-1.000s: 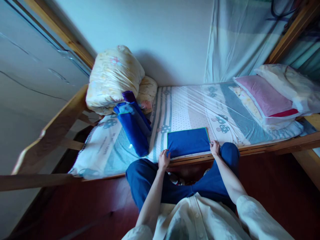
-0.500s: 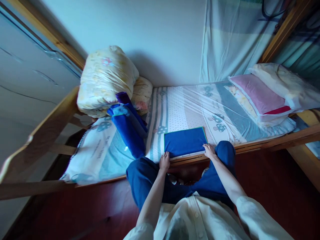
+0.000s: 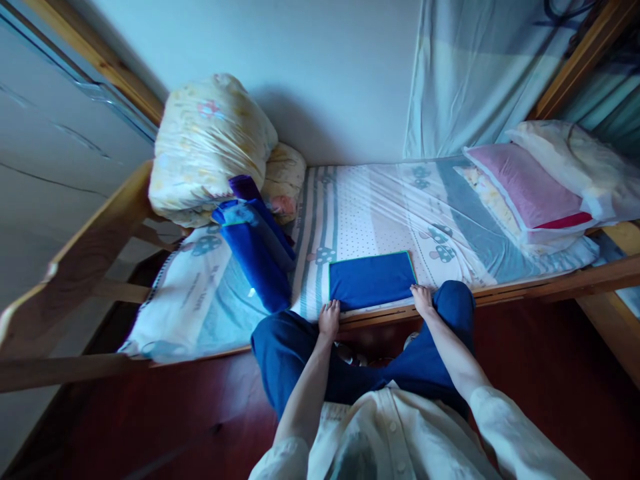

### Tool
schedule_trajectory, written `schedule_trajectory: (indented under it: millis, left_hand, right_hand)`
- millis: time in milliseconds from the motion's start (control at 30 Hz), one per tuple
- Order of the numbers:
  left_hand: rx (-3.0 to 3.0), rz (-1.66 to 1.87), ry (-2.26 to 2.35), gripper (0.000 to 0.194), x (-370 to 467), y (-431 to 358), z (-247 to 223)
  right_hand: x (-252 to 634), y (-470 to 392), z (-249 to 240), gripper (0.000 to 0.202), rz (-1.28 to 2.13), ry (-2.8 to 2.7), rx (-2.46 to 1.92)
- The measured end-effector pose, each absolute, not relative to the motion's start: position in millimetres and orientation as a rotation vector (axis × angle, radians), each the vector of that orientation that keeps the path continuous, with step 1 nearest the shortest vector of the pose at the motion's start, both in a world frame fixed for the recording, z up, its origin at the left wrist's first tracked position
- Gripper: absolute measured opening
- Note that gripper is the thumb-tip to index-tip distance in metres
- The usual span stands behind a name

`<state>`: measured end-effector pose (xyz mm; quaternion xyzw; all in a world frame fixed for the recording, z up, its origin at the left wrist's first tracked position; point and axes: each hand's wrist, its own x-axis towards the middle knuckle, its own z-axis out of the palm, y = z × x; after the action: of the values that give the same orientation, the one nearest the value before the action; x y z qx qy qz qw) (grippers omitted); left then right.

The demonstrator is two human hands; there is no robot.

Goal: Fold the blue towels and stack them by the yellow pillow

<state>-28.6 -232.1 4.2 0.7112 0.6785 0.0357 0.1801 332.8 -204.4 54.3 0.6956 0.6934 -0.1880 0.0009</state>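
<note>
A blue cloth (image 3: 372, 280) with green edging lies flat as a rectangle at the front edge of the bed. At its near left corner is my left hand (image 3: 329, 319), fingers bent together over the corner. My right hand (image 3: 423, 299) has its fingers closed at the near right corner. To the left, a pile of blue and purple cloths (image 3: 257, 260) rests on the patterned bed sheet (image 3: 355, 220).
A big yellowish bundled quilt (image 3: 210, 147) and a smaller pillow (image 3: 284, 180) stand at the back left. Pink and white pillows (image 3: 525, 183) lie at the right. Wooden bed rails (image 3: 75, 260) frame the bed; a curtain (image 3: 465, 80) hangs behind.
The view has shifted slightly. Both hands remain at the near corners of the blue cloth, which looks a little shallower from front to back.
</note>
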Motion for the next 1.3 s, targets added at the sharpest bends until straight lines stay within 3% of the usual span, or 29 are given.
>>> schedule_trajectory:
  millis: [633, 867, 1033, 1300]
  left_hand:
    - [1.78, 0.169, 2.033, 0.041, -27.0, -248.3, 33.6]
    - [1.596, 0.324, 2.089, 0.043, -39.6, -236.6, 35.1]
    - [1.437, 0.482, 2.136, 0.034, -40.3, -228.9, 30.8]
    - [1.141, 0.629, 2.204, 0.025, -42.4, -216.7, 13.5]
  right_hand:
    - [336.4, -214.2, 68.0, 0.029, -0.615, 2.051, 2.292]
    - [342.5, -204.5, 62.5, 0.042, -0.686, 2.041, 2.399]
    - [346.5, -194.0, 50.0, 0.031, -0.935, 2.004, 2.706]
    - [354.3, -180.5, 25.0, 0.021, -0.974, 1.911, 2.888]
